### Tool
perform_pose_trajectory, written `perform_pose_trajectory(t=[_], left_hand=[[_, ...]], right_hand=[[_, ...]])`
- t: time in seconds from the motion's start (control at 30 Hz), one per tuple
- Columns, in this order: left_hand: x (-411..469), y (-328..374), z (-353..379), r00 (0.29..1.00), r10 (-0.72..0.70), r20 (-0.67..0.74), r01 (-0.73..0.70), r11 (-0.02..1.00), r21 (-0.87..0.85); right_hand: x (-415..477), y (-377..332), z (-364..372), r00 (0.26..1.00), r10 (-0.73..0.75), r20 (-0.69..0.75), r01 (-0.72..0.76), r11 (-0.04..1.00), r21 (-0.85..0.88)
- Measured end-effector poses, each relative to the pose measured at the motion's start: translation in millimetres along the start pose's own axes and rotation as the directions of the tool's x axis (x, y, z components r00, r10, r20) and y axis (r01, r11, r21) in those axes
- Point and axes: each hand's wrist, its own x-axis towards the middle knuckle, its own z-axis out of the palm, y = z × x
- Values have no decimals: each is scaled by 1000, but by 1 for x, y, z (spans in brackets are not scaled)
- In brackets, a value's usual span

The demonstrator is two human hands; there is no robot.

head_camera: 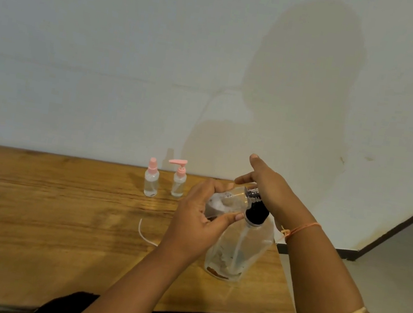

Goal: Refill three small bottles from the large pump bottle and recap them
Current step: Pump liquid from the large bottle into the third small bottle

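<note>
While sideways, small bottle [229,200] inside left grip [196,226]

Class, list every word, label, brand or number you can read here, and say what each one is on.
None can be read.
On the pump bottle: a brown patch near the base, too blurred to read.
On the held bottle: no print visible.
On the pink-capped bottles: no print visible.
</note>
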Motion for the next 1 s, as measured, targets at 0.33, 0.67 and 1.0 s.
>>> perform_pose_trajectory(t=[0.33,0.67,1.0], left_hand=[[-2,2,0,999,-35,-1,35,999,40],[-2,6,0,1000,-20,7,20,998,52],[-2,6,0,1000,-30,-9,30,1000,1]], right_hand=[[-3,-3,1,1000,-5,22,6,999,-32],[-4,-2,0,1000,10,22,-9,999,-41],[-3,-5,0,1000,-13,11,13,998,-53]])
